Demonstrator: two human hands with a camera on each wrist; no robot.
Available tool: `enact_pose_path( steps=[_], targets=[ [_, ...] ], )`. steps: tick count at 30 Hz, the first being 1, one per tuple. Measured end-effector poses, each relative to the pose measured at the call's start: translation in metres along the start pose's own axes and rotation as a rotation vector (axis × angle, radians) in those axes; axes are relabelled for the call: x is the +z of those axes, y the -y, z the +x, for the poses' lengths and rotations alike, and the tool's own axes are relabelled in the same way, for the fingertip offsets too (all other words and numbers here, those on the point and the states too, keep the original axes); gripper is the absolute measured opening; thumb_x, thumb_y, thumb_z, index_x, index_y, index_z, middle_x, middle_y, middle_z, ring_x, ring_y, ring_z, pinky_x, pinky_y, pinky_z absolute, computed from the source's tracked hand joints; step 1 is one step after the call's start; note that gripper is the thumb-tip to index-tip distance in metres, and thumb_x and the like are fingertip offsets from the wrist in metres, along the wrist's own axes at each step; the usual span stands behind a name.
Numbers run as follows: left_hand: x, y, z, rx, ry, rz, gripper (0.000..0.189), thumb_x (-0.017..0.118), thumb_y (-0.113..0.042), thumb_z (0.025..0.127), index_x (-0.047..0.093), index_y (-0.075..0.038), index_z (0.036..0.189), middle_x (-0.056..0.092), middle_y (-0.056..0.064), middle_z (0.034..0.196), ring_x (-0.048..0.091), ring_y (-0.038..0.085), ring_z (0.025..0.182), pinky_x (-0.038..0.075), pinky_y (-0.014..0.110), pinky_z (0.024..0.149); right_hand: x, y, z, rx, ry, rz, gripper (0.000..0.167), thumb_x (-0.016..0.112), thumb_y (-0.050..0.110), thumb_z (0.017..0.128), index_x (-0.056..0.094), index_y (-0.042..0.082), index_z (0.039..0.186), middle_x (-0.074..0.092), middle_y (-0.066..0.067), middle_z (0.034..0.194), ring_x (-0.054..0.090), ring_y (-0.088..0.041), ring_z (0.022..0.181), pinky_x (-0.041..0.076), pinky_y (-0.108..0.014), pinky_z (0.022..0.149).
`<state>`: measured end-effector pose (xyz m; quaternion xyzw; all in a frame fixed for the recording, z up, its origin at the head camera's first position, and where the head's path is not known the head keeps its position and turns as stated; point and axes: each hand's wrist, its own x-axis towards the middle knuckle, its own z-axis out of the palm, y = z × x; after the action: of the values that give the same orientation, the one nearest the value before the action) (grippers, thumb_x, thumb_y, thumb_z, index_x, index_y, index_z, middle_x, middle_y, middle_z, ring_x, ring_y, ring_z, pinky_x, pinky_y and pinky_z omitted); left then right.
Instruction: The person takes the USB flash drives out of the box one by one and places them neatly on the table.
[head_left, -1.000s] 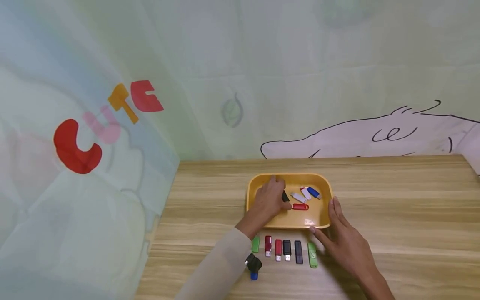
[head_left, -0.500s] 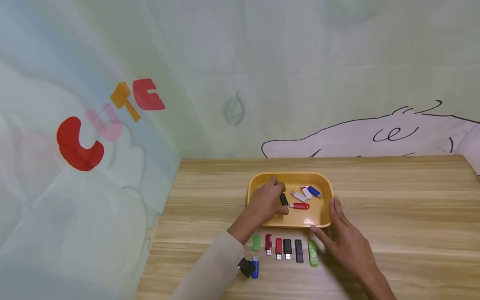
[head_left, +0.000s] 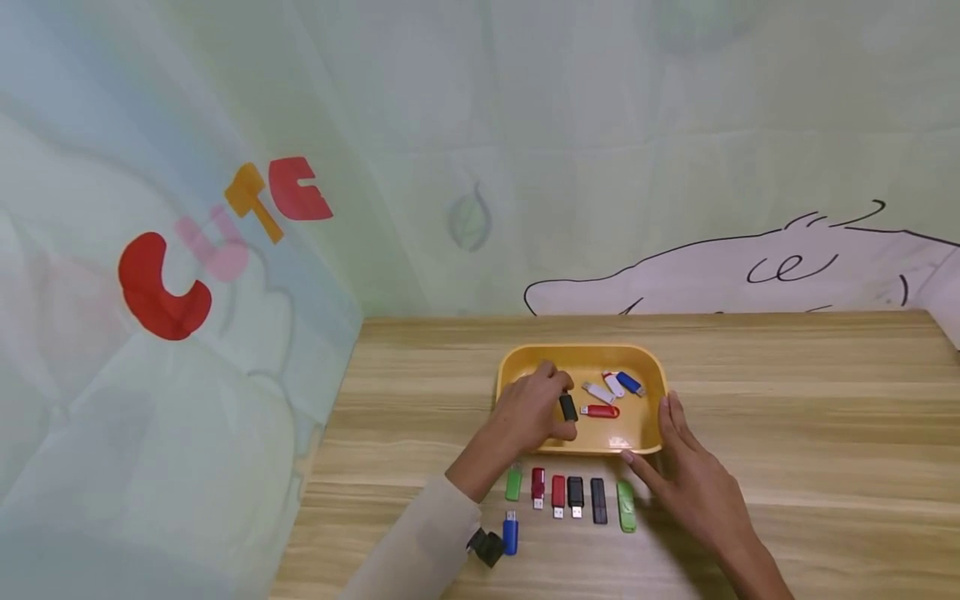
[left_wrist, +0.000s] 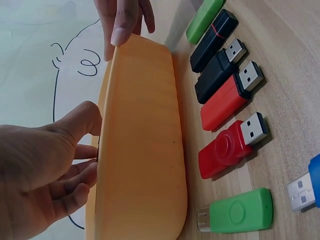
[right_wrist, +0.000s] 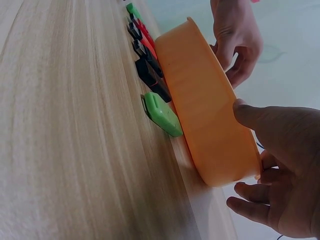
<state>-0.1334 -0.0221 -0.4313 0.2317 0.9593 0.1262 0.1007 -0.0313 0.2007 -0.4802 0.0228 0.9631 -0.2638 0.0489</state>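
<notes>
In the head view my left hand point(head_left: 528, 410) reaches into the yellow plastic tray point(head_left: 656, 433), pinching a black USB stick point(head_left: 568, 407) between thumb and fingertips. The left wrist view has that hand point(left_wrist: 55, 170) over the rim, with the stick mostly hidden behind the tray wall. Near the tray's right front corner, my right hand point(head_left: 697, 483) rests its thumb on the front rim and extended fingers along the right end. Beside the pinched stick lie a red USB stick point(head_left: 600, 411), a silvery-white one point(head_left: 599, 393), a red-and-white one point(head_left: 613, 384) and a blue one point(head_left: 631, 383).
On the wooden table point(head_left: 825, 450) before the tray is a row of several USB sticks, from a green one point(head_left: 513, 482) to a longer green one point(head_left: 626, 506). A blue USB stick point(head_left: 511, 533) lies nearer, by my left wrist's black camera point(head_left: 487, 547). A printed curtain hangs behind.
My left hand has drawn slightly down and back inside the tray, and the black USB stick shows more between its fingers. The left forearm has shifted left, uncovering the blue stick. The right hand stays.
</notes>
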Motion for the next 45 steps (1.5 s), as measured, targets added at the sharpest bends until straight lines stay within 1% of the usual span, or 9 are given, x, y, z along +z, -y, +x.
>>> enact_pose_path(
  steps=[5, 10, 17, 23, 26, 31, 39, 45],
  targets=[
    [-0.001, 0.000, -0.003, 0.011, -0.001, 0.014, 0.055, 0.088, -0.036, 0.084, 0.070, -0.014, 0.131, 0.063, 0.004, 0.123, 0.058, 0.014, 0.089, 0.055, 0.021, 0.076, 0.000, 0.000, 0.000, 0.004, 0.000, -0.002, 0.108, 0.057, 0.073, 0.098, 0.006, 0.010, 0.170, 0.008, -0.016, 0.177, 0.043, -0.057, 0.144, 0.049, -0.068, 0.102],
    [-0.003, 0.001, -0.007, 0.029, -0.011, 0.043, 0.055, 0.088, -0.039, 0.084, 0.070, -0.014, 0.131, 0.064, 0.002, 0.122, 0.058, 0.014, 0.090, 0.056, 0.023, 0.080, 0.000, 0.000, 0.001, 0.002, -0.010, 0.000, 0.107, 0.061, 0.068, 0.098, 0.006, 0.010, 0.169, 0.008, -0.016, 0.177, 0.043, -0.057, 0.144, 0.049, -0.068, 0.102],
    [-0.003, 0.004, -0.018, 0.044, -0.029, 0.030, 0.055, 0.089, -0.038, 0.083, 0.072, -0.015, 0.130, 0.066, 0.002, 0.122, 0.060, 0.014, 0.092, 0.058, 0.024, 0.084, 0.001, 0.001, 0.001, 0.015, 0.008, -0.003, 0.109, 0.058, 0.073, 0.097, 0.005, 0.011, 0.170, 0.007, -0.016, 0.177, 0.041, -0.057, 0.145, 0.048, -0.068, 0.105],
    [-0.003, 0.007, -0.027, 0.054, -0.030, 0.032, 0.058, 0.090, -0.040, 0.083, 0.070, -0.016, 0.132, 0.066, 0.001, 0.123, 0.060, 0.012, 0.092, 0.058, 0.022, 0.085, 0.002, 0.003, 0.001, 0.016, 0.008, -0.006, 0.110, 0.061, 0.071, 0.097, 0.005, 0.010, 0.169, 0.009, -0.016, 0.177, 0.043, -0.056, 0.144, 0.050, -0.067, 0.103],
    [-0.003, 0.008, -0.031, 0.058, -0.039, 0.027, 0.059, 0.090, -0.039, 0.083, 0.070, -0.016, 0.133, 0.066, 0.000, 0.123, 0.060, 0.011, 0.090, 0.057, 0.020, 0.082, 0.001, 0.003, 0.000, 0.012, 0.003, -0.005, 0.109, 0.061, 0.070, 0.097, 0.006, 0.010, 0.169, 0.009, -0.016, 0.177, 0.043, -0.056, 0.144, 0.050, -0.067, 0.102],
    [-0.005, 0.010, -0.038, 0.078, -0.058, 0.014, 0.058, 0.090, -0.037, 0.082, 0.070, -0.015, 0.132, 0.066, 0.001, 0.122, 0.059, 0.010, 0.086, 0.052, 0.017, 0.072, 0.000, 0.002, -0.001, 0.004, -0.008, -0.002, 0.107, 0.062, 0.068, 0.098, 0.007, 0.010, 0.170, 0.010, -0.016, 0.177, 0.045, -0.056, 0.143, 0.051, -0.067, 0.101],
    [-0.006, 0.010, -0.049, 0.106, -0.091, 0.009, 0.055, 0.087, -0.034, 0.083, 0.070, -0.015, 0.132, 0.066, 0.001, 0.122, 0.056, 0.009, 0.081, 0.045, 0.014, 0.065, 0.000, 0.001, -0.001, 0.006, -0.006, 0.002, 0.109, 0.061, 0.070, 0.097, 0.007, 0.009, 0.169, 0.010, -0.016, 0.177, 0.044, -0.056, 0.143, 0.051, -0.067, 0.101],
    [-0.007, 0.008, -0.055, 0.119, -0.103, 0.019, 0.054, 0.086, -0.034, 0.083, 0.070, -0.016, 0.132, 0.066, 0.001, 0.121, 0.053, 0.008, 0.076, 0.041, 0.015, 0.060, 0.001, 0.000, -0.001, 0.007, -0.010, -0.001, 0.108, 0.059, 0.072, 0.097, 0.007, 0.011, 0.170, 0.011, -0.016, 0.177, 0.045, -0.057, 0.142, 0.051, -0.067, 0.100]
  ],
)
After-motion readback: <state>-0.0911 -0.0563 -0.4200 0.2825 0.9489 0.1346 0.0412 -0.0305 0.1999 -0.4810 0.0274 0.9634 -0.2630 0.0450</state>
